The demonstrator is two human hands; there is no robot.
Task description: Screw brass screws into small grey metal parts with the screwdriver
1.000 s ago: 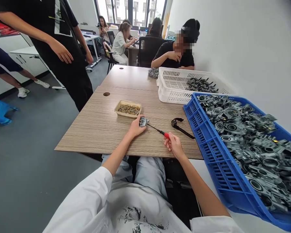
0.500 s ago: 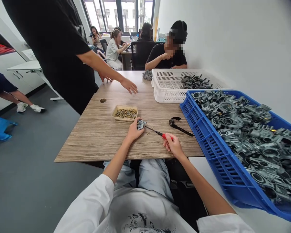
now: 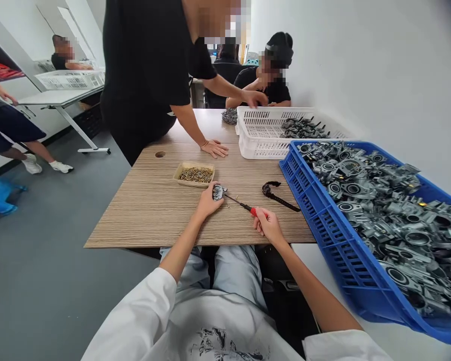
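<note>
My left hand (image 3: pixel 209 201) is closed around a small grey metal casting (image 3: pixel 218 192), holding it just above the table. In my right hand (image 3: pixel 267 224) is a screwdriver (image 3: pixel 244 205) with a red and black handle, and its thin shaft points left, its tip at the casting's right side. A few loose brass screws (image 3: pixel 236 197) lie on the table beside the shaft. Just beyond my left hand sits a beige tray (image 3: pixel 178 179) filled with small brass-coloured screws (image 3: pixel 196 174).
At my right a blue crate (image 3: pixel 315 215) is heaped with grey metal castings (image 3: pixel 383 200). A black wristwatch (image 3: pixel 276 193) lies by it. Behind stands a white basket (image 3: pixel 261 148) with dark parts. A standing co-worker's hand (image 3: pixel 215 148) rests on the wooden table (image 3: pixel 143 220).
The standing co-worker has leaned in over the table, one hand now planted on it and the other reaching over the white basket. My hands, the casting and the screwdriver have barely moved.
</note>
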